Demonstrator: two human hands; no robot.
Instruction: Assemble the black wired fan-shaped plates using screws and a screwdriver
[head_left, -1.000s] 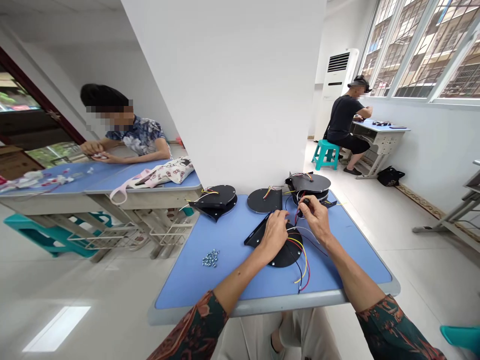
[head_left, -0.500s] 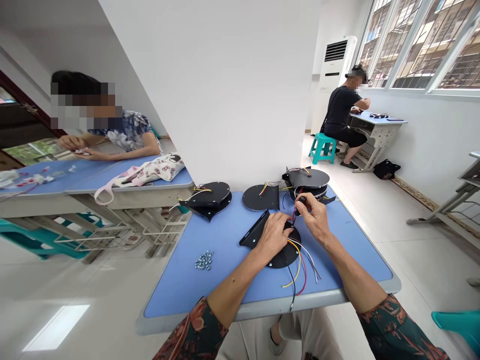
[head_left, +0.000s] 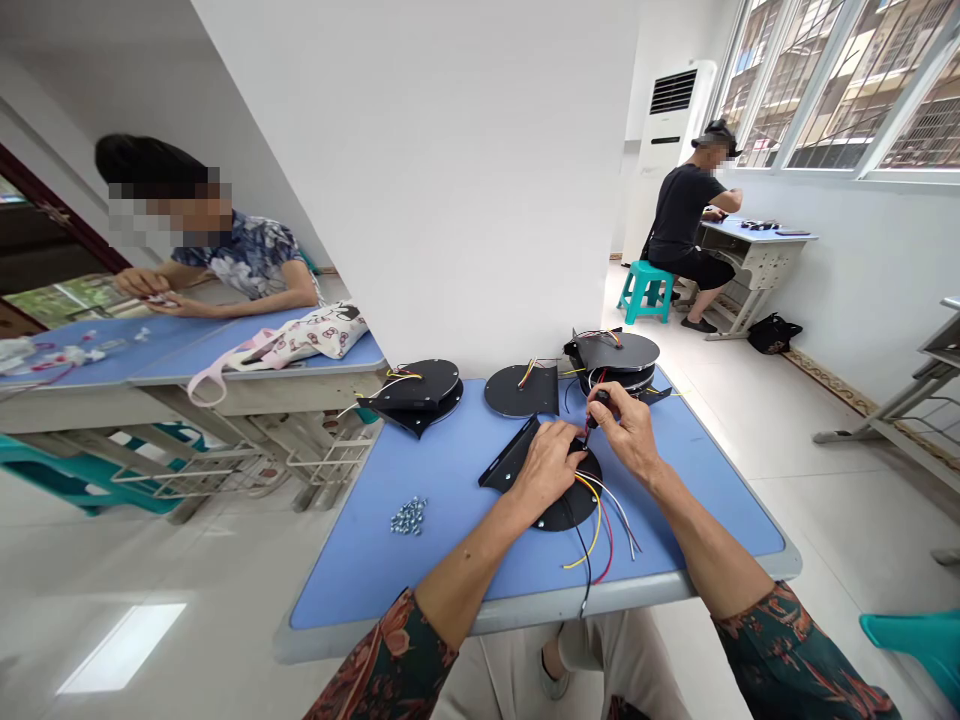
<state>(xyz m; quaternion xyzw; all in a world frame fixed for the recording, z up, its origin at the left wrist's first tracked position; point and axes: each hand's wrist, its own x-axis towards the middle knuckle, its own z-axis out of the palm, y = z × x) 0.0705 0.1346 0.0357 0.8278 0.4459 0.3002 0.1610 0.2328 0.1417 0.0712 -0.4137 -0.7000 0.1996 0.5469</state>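
Observation:
A round black plate [head_left: 559, 500] with a flat bracket edge lies on the blue table [head_left: 450, 540] in front of me. Coloured wires [head_left: 600, 530], yellow, red, black and white, trail from it toward the table's near edge. My left hand [head_left: 546, 462] rests on top of the plate, its fingers curled and pressing it down. Just to the right, my right hand [head_left: 626, 430] is closed around a small black-handled tool [head_left: 598, 405], tip pointing down at the plate beside my left fingers.
Several more black plates with wires [head_left: 613, 358] [head_left: 523, 390] [head_left: 416, 390] stand at the table's far edge by a white pillar [head_left: 450, 180]. A pile of small screws [head_left: 409, 516] lies at left. Two other people work at separate desks, left and far right.
The view shifted slightly. The wires swung from beside the plate to hang over the table's near edge. Both hands stayed on the plate with little movement.

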